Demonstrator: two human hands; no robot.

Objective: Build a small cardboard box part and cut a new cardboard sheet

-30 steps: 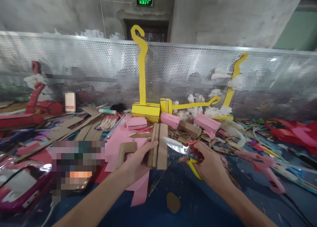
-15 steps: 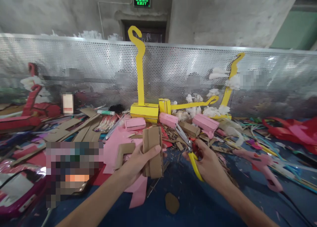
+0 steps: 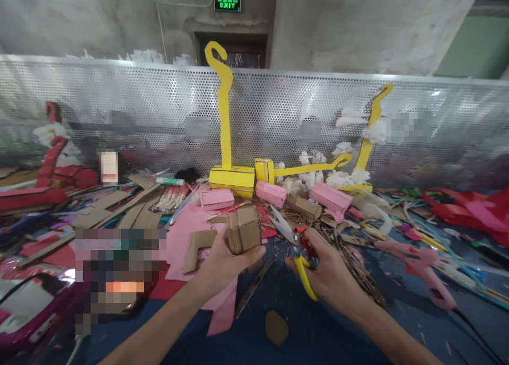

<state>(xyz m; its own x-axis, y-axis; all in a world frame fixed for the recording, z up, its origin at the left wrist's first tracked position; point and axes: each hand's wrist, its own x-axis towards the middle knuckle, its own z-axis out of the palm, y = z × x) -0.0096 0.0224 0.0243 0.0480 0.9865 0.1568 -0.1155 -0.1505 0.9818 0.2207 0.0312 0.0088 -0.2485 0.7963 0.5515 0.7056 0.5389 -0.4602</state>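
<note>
My left hand (image 3: 228,264) grips a small brown cardboard box (image 3: 244,229), with the thumb along its lower edge and the other fingers hidden behind it. In my right hand (image 3: 328,267) are scissors (image 3: 304,280) with yellow and red handles. Their blades (image 3: 283,224) point up and left toward the box, apart from it. Just beyond my hands lie pink-covered boxes (image 3: 271,193) and a bare cardboard box (image 3: 304,207). An L-shaped cardboard piece (image 3: 199,248) rests on pink paper left of my left hand.
Behind stands a yellow hooked form (image 3: 225,115) on a yellow base, before a perforated metal panel (image 3: 159,100). A pink glue gun (image 3: 425,269) with a cord lies at right. Cardboard strips (image 3: 103,208) clutter the left, and a cardboard disc (image 3: 276,328) lies in front.
The cardboard box has been tilted in my left hand, so it looks shorter and sits higher. My right hand has shifted slightly left and down with the scissors.
</note>
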